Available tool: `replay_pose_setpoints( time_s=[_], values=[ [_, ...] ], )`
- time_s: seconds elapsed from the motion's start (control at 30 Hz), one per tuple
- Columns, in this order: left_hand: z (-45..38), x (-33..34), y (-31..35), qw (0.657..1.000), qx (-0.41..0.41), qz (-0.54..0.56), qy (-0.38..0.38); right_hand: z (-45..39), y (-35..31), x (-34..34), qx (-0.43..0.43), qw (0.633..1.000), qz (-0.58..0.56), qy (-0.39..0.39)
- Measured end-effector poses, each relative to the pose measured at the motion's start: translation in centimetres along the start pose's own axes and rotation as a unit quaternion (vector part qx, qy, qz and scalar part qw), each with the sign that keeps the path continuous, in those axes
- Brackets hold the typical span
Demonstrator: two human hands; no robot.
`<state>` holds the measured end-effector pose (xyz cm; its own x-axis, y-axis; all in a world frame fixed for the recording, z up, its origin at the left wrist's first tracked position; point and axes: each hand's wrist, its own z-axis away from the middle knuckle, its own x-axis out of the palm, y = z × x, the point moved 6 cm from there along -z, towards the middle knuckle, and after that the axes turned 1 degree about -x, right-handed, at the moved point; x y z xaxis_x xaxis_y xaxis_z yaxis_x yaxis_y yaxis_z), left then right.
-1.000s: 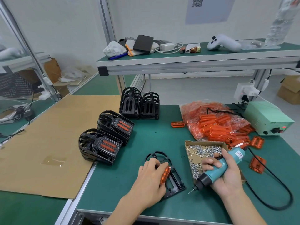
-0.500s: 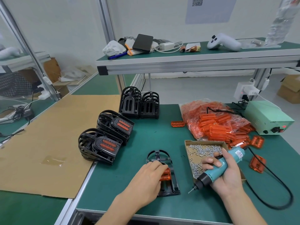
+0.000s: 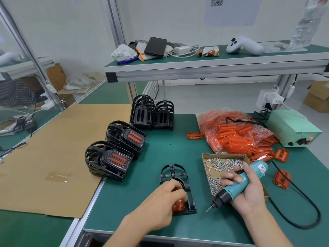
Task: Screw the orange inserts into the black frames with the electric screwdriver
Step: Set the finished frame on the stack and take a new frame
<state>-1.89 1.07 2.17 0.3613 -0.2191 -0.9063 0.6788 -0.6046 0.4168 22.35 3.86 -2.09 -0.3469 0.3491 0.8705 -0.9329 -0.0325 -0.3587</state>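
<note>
A black frame point(image 3: 175, 175) lies flat on the green mat near the front edge. My left hand point(image 3: 164, 202) covers its lower half, fingers curled over an orange insert point(image 3: 178, 205) seated in the frame. My right hand point(image 3: 246, 189) grips the teal electric screwdriver point(image 3: 240, 184), tilted with its bit point(image 3: 208, 209) pointing down-left just above the mat, right of the frame. A cardboard tray of screws point(image 3: 222, 164) sits behind the screwdriver. A bag of orange inserts point(image 3: 236, 136) lies further back on the right.
Two stacks of finished frames with inserts point(image 3: 114, 157) lie at the left, two stacks of bare frames point(image 3: 153, 115) behind. Loose inserts point(image 3: 282, 179) and the screwdriver's cable point(image 3: 302, 202) lie at the right, near a green power box point(image 3: 293, 130). Cardboard sheet point(image 3: 53, 150) covers the left table.
My left hand turned the frame straight and slid the orange insert down into its lower part. My right hand and the screwdriver stayed nearly still.
</note>
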Motion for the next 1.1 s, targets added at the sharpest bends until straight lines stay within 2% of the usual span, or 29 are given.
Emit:
replay_pose_setpoints(
  time_s=[0.07, 0.17, 0.3, 0.57, 0.8, 1.0, 1.1],
  values=[
    [0.3, -0.3, 0.1, 0.999, -0.008, 0.026, 0.034, 0.0, 0.0, 0.1, 0.001, 1.0, 0.001, 0.002],
    [0.7, -0.2, -0.3, 0.996, -0.018, -0.003, 0.085, 0.1, 0.0, 0.1, -0.001, 1.0, -0.002, 0.0],
    [1.0, 1.2, -1.3, 0.996, -0.036, -0.055, 0.055, 0.1, 0.0, 0.2, 0.0, 1.0, 0.002, -0.001],
    [1.4, 1.3, -1.8, 0.997, -0.038, 0.017, 0.066, 0.0, 0.0, 0.1, -0.001, 1.0, -0.002, 0.0],
    [1.4, 1.4, -2.3, 0.997, -0.041, -0.03, 0.06, 0.1, 0.0, 0.1, -0.002, 1.0, -0.004, 0.003],
    [1.5, 1.0, -2.5, 0.994, -0.044, 0.009, 0.102, 0.1, 0.1, 0.1, 0.0, 1.0, -0.003, 0.003],
    [1.1, 1.2, -2.5, 0.994, -0.044, 0.002, 0.095, 0.1, 0.1, 0.1, 0.002, 1.0, 0.0, 0.002]
  ],
)
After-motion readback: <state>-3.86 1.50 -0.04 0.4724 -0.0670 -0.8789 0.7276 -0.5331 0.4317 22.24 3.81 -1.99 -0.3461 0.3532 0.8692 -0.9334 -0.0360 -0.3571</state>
